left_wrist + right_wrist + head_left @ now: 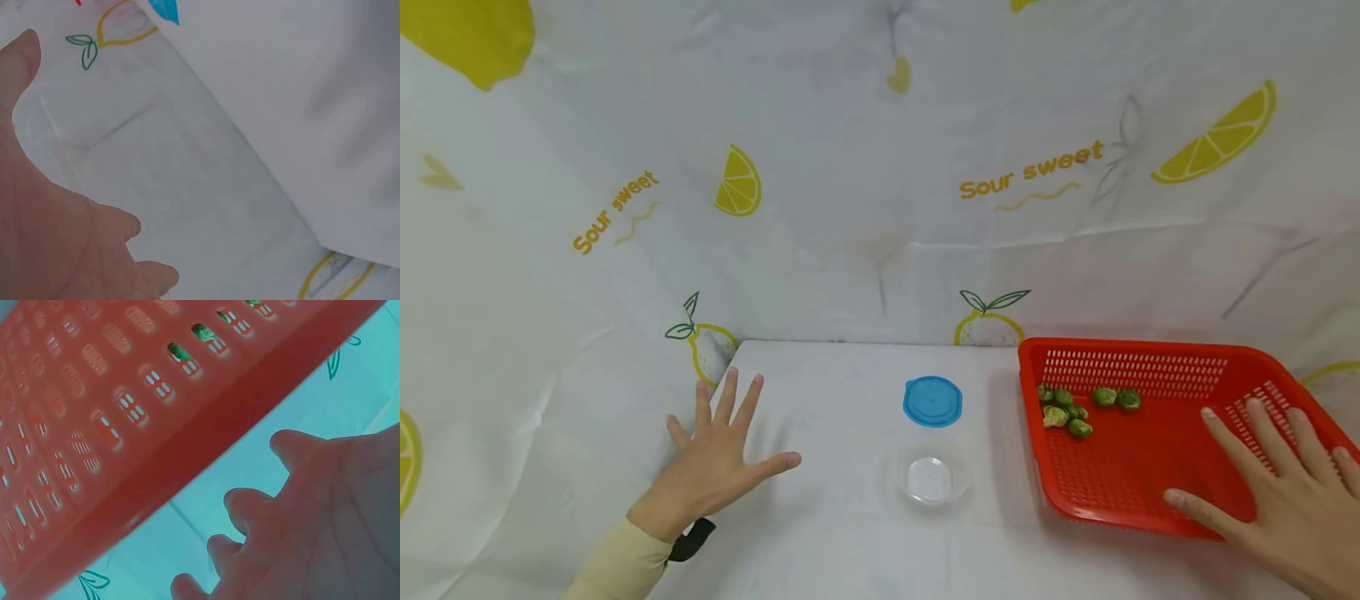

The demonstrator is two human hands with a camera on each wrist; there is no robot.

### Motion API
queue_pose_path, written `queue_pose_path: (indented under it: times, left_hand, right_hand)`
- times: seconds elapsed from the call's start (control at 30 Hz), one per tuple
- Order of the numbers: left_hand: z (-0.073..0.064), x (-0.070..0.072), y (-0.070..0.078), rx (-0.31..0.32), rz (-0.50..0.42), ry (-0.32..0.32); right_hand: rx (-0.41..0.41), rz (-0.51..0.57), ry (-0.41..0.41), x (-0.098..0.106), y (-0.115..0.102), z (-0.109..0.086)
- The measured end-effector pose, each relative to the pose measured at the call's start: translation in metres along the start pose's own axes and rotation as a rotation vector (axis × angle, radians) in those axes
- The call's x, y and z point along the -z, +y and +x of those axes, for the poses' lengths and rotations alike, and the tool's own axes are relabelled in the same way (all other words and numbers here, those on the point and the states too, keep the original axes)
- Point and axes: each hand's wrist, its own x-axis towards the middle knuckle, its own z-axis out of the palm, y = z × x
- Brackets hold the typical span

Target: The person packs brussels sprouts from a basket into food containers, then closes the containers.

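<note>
My left hand (711, 467) is spread over the left side of the white table, holding nothing. At the right, my right hand (1292, 500) hovers with fingers apart over the near right part of a red plastic basket (1150, 467); in the right wrist view it appears beside the basket's slotted wall (175, 437). Several small Brussels sprouts (1080, 428) lie in the basket, mostly by its left wall. A clear round container (929, 480) stands open in the middle of the table. Just behind it lies a blue lid (932, 402).
A white sheet (850, 233) printed with lemons and lettering hangs behind and to the left of the table (820, 533). The table's left edge shows in the left wrist view. A dark band (692, 540) sits at my left wrist, by a beige sleeve (623, 567).
</note>
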Motion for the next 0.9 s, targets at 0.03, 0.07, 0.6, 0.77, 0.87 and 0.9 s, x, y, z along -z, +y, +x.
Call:
queue_pose_path:
  times: [0.03, 0.07, 0.6, 0.77, 0.87, 0.9]
  left_hand:
    - [0.0, 0.0, 0.0, 0.0, -0.002, 0.002]
    - [0.0, 0.001, 0.0, -0.001, -0.004, 0.003]
    - [0.017, -0.021, 0.01, -0.076, -0.396, -0.073]
    - [0.031, -0.044, 0.034, -0.073, -0.623, -0.152]
    - [0.037, -0.061, 0.05, -0.091, -0.721, -0.255]
    - [0.039, -0.067, 0.054, -0.097, -0.763, -0.298]
  right_hand:
    - [-0.002, -0.002, -0.002, 0.001, 0.0, 0.0]
    - [-0.003, -0.002, -0.001, 0.003, 0.0, 0.0]
    - [0.154, 0.103, -0.071, 0.022, 0.017, 0.028]
    - [0.237, 0.136, -0.17, 0.046, 0.02, 0.05]
    - [0.287, 0.157, -0.178, 0.056, 0.02, 0.063]
    - [0.302, 0.174, -0.174, 0.057, 0.02, 0.067]
